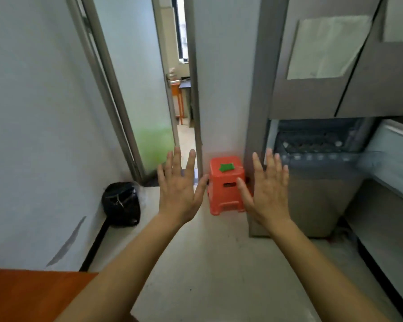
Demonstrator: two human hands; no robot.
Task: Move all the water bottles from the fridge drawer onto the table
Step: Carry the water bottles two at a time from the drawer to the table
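At the floor's right edge stands a grey fridge with its bottom drawer pulled out. Inside the drawer, rows of pale round caps mark the water bottles; blur hides their number and their bodies. A pale sheet of paper is stuck on the fridge's upper door.

Both arms reach forward over the middle of the floor. The left hand and the right hand are raised side by side with backs toward the camera, fingers straight and spread, holding nothing and touching nothing. The right hand is short of the drawer's left corner and apart from it.

Between the two hands, against the far wall and just beside the fridge's left side, stands a red plastic stool with a small green object on its seat. A black bag lies at the floor's left edge against the wall. Behind it a frosted-glass door stands ajar. The table, orange-brown, shows only one corner at lower left, well apart from the drawer.
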